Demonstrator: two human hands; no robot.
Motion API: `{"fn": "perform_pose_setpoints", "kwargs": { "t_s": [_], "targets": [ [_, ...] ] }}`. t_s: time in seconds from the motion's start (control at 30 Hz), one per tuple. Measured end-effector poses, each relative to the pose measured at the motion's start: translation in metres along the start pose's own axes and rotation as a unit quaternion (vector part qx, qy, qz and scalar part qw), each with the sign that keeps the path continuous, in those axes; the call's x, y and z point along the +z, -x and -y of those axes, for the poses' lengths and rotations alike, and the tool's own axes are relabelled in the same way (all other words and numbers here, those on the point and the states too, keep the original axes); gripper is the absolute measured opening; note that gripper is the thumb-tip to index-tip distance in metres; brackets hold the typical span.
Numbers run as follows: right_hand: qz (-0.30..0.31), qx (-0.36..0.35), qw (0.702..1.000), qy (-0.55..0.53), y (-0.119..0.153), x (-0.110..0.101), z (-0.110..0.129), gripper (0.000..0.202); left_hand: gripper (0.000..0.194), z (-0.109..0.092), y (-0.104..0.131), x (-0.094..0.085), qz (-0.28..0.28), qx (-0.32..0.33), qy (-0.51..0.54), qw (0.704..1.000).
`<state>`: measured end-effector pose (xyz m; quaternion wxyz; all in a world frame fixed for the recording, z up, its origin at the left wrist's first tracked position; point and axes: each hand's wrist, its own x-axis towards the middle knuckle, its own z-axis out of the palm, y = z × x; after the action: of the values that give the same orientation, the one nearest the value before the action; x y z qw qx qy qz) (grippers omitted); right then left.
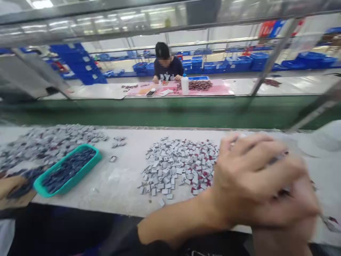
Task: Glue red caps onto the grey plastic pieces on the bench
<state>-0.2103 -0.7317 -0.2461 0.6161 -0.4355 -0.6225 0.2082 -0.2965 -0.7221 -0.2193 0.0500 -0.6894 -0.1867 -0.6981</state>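
My left hand (pixel 247 174) is closed, its bent fingers laid over my right hand (pixel 295 209) at the right of the view. The right hand is largely covered, and its visible fingers look curled. Motion blurs both. Small dark and grey bits show between the fingers, but what is held is hidden. Just left of the hands, a loose pile of small grey-white rectangular pieces (pixel 170 167), some showing dark red, lies on the white worktable (pixel 119 188). Beyond the right hand, a small grey and red item (pixel 333 224) is blurred.
Left on the table stands a teal tray (pixel 76 179) of small dark pieces, with a larger grey pile (pixel 55 140) behind. A tan shape (pixel 12 185) at the left edge may be another hand. Across a green strip (pixel 160 112), a person (pixel 170 67) sits near a white bottle (pixel 184 85).
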Motion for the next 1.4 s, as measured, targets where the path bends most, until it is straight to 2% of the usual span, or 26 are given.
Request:
{"fn": "perform_pose_setpoints", "kwargs": {
  "t_s": [0.03,0.1,0.2,0.3,0.37,0.43,0.53,0.63,0.77,0.93,1.17,1.4],
  "targets": [
    [0.029,-0.009,0.999,-0.025,-0.010,0.012,-0.006,0.026,0.019,0.016,0.003,-0.015,-0.025,-0.002,-0.007,1.000],
    [0.038,0.007,0.993,-0.112,-0.029,0.049,-0.018,0.030,0.016,0.050,0.011,-0.039,-0.069,-0.029,-0.033,0.997],
    [0.050,0.112,0.957,-0.261,-0.051,0.125,-0.040,0.029,0.019,0.106,0.030,-0.065,-0.096,-0.114,-0.085,0.985],
    [0.063,0.171,0.947,-0.266,-0.055,0.191,-0.066,0.033,0.019,0.153,0.057,-0.086,-0.114,-0.179,-0.095,0.973],
    [0.079,0.173,0.952,-0.241,-0.050,0.216,-0.080,0.034,0.018,0.174,0.077,-0.100,-0.126,-0.207,-0.099,0.965],
    [0.089,0.161,0.958,-0.220,-0.041,0.229,-0.089,0.032,0.018,0.185,0.095,-0.112,-0.134,-0.231,-0.108,0.958],
    [0.090,0.128,0.970,-0.188,-0.030,0.237,-0.098,0.026,0.021,0.194,0.114,-0.124,-0.134,-0.274,-0.105,0.947],
    [0.071,0.104,0.981,-0.147,-0.025,0.242,-0.108,0.023,0.025,0.201,0.120,-0.130,-0.102,-0.326,-0.076,0.937],
    [0.031,0.088,0.991,-0.093,-0.024,0.246,-0.119,0.019,0.029,0.211,0.115,-0.138,-0.052,-0.386,-0.029,0.920],
    [0.027,0.041,0.997,-0.061,-0.021,0.245,-0.117,0.024,0.025,0.228,0.107,-0.148,-0.046,-0.426,-0.005,0.903],
    [0.064,-0.015,0.998,-0.024,-0.008,0.223,-0.103,0.020,0.021,0.237,0.110,-0.154,-0.029,-0.443,-0.012,0.896],
    [0.146,-0.049,0.988,-0.004,0.003,0.196,-0.095,0.024,0.025,0.244,0.111,-0.158,-0.027,-0.425,-0.025,0.904]
  ]
}}
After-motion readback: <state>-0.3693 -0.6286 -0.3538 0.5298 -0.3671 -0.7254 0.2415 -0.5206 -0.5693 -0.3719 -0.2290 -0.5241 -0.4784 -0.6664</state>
